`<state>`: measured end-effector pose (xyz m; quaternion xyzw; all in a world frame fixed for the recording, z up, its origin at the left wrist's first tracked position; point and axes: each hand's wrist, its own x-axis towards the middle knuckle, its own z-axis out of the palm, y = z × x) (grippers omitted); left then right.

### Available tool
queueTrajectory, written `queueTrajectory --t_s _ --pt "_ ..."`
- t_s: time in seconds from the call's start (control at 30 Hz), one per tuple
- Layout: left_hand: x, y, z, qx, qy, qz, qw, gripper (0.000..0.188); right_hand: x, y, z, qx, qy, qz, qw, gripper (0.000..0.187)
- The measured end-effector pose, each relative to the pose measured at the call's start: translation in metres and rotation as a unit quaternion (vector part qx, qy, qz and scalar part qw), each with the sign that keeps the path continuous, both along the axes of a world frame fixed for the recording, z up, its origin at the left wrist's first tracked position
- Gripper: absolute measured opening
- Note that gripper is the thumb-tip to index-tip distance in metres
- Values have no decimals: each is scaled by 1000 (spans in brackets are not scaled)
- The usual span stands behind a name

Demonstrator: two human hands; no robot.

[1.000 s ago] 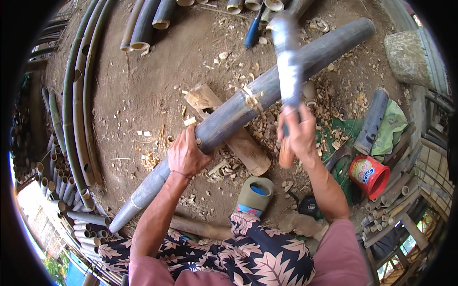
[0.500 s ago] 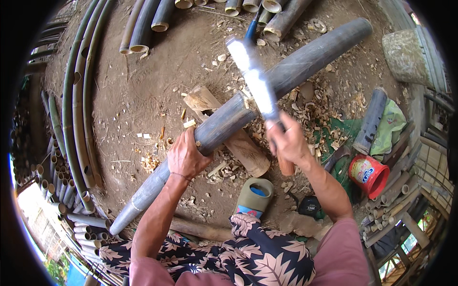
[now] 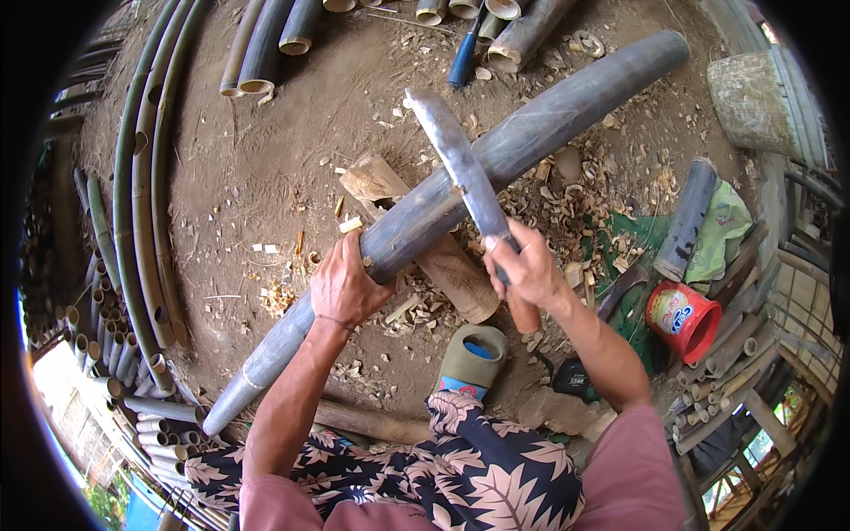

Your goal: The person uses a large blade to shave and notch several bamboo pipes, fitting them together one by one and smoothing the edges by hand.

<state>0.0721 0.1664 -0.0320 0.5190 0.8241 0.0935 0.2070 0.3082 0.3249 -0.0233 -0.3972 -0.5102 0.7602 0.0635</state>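
A long, dark grey bamboo pole (image 3: pixel 567 111) slants from the lower left up to the far right. It rests across a short wooden block (image 3: pixel 456 274) on the ground. My left hand (image 3: pixel 345 281) is wrapped round the pole, left of the block. In my right hand (image 3: pixel 529 270) is a machete (image 3: pixel 456 155) with a broad steel blade and a reddish-brown handle end. Its blade lies across the pole just right of the block, pointing up and to the left. The blade covers the spot on the pole beneath it.
Pale wood chips (image 3: pixel 558 212) litter the dirt around the block. A red bucket (image 3: pixel 686 319), a short bamboo piece (image 3: pixel 686 221) and a black tape measure (image 3: pixel 574 379) lie at right. A blue-handled tool (image 3: pixel 463 60) and cut bamboo tubes (image 3: pixel 274 53) lie at the far side. Long poles (image 3: pixel 142 177) run along the left.
My right hand has shifted slightly down and the machete blade, blurred before, now shows sharply, its tip lower and farther left. My left hand still grips the pole in the same place.
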Motion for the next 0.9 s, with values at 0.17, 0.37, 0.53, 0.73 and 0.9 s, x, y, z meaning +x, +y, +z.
queueTrajectory --t_s 0.17,0.37,0.53,0.73,0.9 --pt "0 0 1 -8 -2 3 1000 70 -6 6 -4 21 6 -99 995 20" --pt "4 -4 2 -16 -7 10 1000 66 1 9 1 18 -8 -160 987 13" --pt "7 7 1 -19 0 14 1000 66 0 -25 12 -2 -10 115 993 20" --pt "-19 11 5 -111 -101 31 988 78 27 25 7 371 -112 -140 911 27" --pt "-25 49 31 -129 -182 -89 971 85 130 129 -28 667 -319 1 673 53"
